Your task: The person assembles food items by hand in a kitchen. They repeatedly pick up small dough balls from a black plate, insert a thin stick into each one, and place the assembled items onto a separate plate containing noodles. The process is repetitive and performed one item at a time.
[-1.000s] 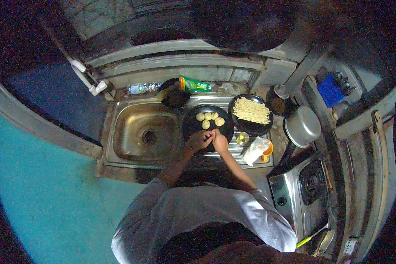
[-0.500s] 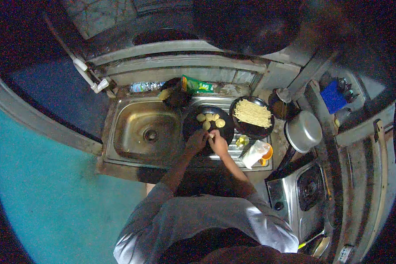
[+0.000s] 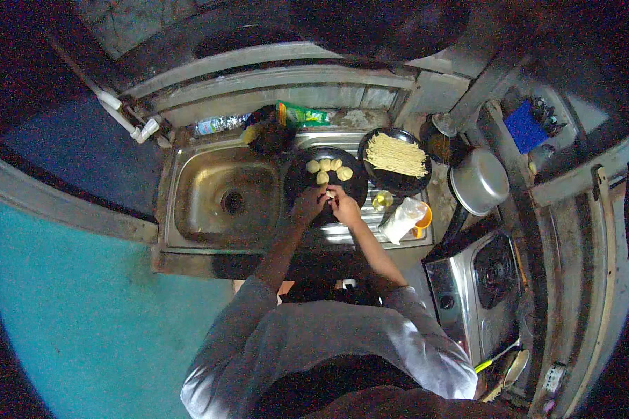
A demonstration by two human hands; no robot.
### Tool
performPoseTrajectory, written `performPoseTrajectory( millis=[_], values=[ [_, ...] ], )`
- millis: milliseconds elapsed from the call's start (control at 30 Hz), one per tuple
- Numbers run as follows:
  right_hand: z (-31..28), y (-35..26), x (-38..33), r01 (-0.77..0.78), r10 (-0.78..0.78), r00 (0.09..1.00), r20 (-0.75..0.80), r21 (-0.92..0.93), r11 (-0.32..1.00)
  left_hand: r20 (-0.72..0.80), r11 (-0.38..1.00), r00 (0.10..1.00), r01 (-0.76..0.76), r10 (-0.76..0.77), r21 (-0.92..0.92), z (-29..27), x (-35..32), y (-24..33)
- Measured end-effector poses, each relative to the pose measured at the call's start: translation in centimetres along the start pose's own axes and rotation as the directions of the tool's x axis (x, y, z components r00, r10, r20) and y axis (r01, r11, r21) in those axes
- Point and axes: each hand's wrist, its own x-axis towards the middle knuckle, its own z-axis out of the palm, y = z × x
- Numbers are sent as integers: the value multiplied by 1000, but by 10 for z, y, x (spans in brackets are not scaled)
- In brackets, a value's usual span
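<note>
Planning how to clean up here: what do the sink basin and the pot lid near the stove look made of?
The sink basin looks like stainless steel, dull brushed grey with soft reflections. The pot lid seems polished metal, perhaps aluminium or steel, given its bright, even sheen.

Grey short-sleeved shirt, loose and creased over the shoulders, forearms and hands bare, no gloves.

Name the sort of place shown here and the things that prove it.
Probably a small home kitchen: a steel sink, a gas stove, and a plate of noodles beside a pot.
</note>
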Motion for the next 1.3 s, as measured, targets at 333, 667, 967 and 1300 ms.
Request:
performPoseTrajectory(
  millis=[333,667,967,1300],
  values=[
    [11,10,0,-3,24,954,-300,67,998,-201,975,967,-185,159,-120,4,-4,4],
    [8,-6,-1,-245,210,926,-313,-75,967,-166,982,980,-134,112,-133,21,-2,-7],
    [4,-1,-3,-82,78,967,-243,-5,997,-15,988,999,-32,30,-151,3,-4,2],
    [6,0,3,-124,168,938,-303,159,979,38,988,997,-54,60,-148,0,-2,6]
  ],
)
